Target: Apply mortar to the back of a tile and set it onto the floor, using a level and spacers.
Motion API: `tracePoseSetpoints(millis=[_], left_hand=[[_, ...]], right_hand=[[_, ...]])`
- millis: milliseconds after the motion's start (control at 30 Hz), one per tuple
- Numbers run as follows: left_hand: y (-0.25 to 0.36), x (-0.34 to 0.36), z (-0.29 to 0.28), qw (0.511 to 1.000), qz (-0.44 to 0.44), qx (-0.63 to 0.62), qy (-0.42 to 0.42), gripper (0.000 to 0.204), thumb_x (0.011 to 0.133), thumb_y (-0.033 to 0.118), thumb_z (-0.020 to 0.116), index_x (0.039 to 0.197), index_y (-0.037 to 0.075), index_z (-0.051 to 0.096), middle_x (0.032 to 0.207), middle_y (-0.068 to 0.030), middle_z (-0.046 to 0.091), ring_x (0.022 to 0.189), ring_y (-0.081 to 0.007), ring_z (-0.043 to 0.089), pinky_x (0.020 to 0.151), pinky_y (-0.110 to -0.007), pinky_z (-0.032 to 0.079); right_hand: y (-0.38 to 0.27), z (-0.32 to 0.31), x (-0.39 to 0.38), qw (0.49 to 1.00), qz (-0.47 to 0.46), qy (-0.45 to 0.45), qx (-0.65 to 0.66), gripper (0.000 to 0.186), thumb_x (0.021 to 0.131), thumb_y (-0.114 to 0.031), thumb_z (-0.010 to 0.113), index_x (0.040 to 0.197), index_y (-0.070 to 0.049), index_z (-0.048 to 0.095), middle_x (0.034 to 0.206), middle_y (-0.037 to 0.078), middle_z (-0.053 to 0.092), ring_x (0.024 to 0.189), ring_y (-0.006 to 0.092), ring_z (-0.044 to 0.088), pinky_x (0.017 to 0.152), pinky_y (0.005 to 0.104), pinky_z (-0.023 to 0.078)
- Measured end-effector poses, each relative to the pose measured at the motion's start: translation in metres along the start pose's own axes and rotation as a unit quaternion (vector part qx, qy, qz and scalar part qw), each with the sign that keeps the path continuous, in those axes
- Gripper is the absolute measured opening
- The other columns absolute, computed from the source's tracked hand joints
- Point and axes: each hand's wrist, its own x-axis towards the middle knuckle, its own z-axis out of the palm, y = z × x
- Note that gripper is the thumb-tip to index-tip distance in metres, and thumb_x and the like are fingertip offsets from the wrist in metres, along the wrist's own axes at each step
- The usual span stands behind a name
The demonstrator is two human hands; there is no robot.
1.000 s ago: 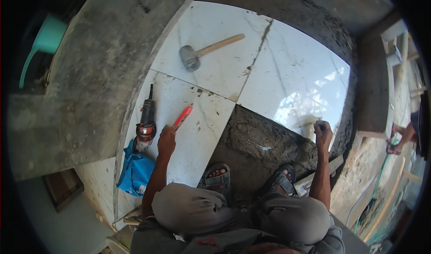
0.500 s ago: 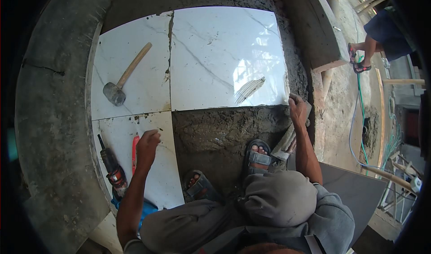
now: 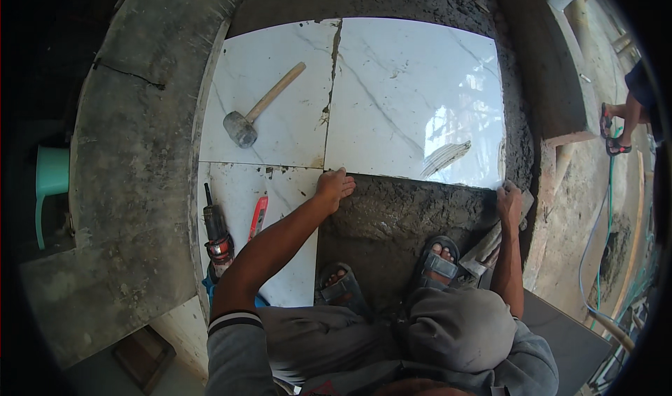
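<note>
A large white marble-patterned tile (image 3: 406,95) lies on the mortar bed, a streak of grey mortar near its front right. At its near left corner my left hand (image 3: 337,187) touches the edge, fingers stretched out to the right. My right hand (image 3: 510,203) is closed at the near right corner, its fingertips on the tile's edge. Just below that hand rests a mortar-coated trowel (image 3: 484,250), partly hidden by my forearm. A rubber mallet (image 3: 241,128) with a wooden handle lies on the far left tile (image 3: 294,116).
On the near left tile (image 3: 297,256) lie a red level-like tool (image 3: 258,216) and a power tool (image 3: 218,242). Wet mortar (image 3: 392,207) fills the gap before my sandalled feet. Concrete walls flank both sides. Another person's feet (image 3: 616,133) show at right; a green dipper (image 3: 52,172) is at left.
My left hand has moved right and forward from above the near left tile to the large tile's corner. My right hand stays at its corner. The whole view has shifted.
</note>
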Motion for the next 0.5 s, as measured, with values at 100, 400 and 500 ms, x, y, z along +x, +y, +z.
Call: tracePoseSetpoints(millis=[100, 400, 500], left_hand=[[-0.001, 0.004, 0.005, 0.999, -0.017, -0.047, 0.018, 0.046, 0.096, 0.031, 0.045, 0.124, -0.005, 0.037, 0.117, -0.0219, 0.053, 0.103, -0.0302, 0.057, 0.087, -0.039, 0.049], [0.0, 0.013, 0.006, 0.99, -0.058, -0.125, 0.024, 0.052, 0.097, 0.032, 0.043, 0.13, -0.006, 0.03, 0.113, -0.0227, 0.052, 0.1, -0.0325, 0.057, 0.083, -0.041, 0.053], [0.001, 0.016, 0.006, 0.988, -0.07, -0.135, 0.023, 0.055, 0.097, 0.032, 0.042, 0.133, -0.006, 0.024, 0.112, -0.0235, 0.051, 0.098, -0.0326, 0.057, 0.082, -0.042, 0.053]], right_hand=[[-0.003, 0.0, 0.003, 1.0, 0.013, -0.002, -0.015, 0.035, 0.08, -0.016, 0.052, 0.106, 0.007, 0.061, 0.093, 0.027, 0.064, 0.09, 0.0375, 0.063, 0.08, 0.0394, 0.047], [-0.003, -0.002, -0.001, 0.998, 0.044, 0.006, 0.038, 0.028, 0.079, -0.017, 0.054, 0.094, 0.005, 0.065, 0.087, 0.028, 0.063, 0.087, 0.0412, 0.061, 0.079, 0.0441, 0.046], [-0.002, -0.003, 0.001, 0.998, 0.065, -0.005, 0.015, 0.029, 0.079, -0.019, 0.055, 0.091, 0.005, 0.065, 0.086, 0.028, 0.063, 0.086, 0.041, 0.062, 0.079, 0.0438, 0.047]])
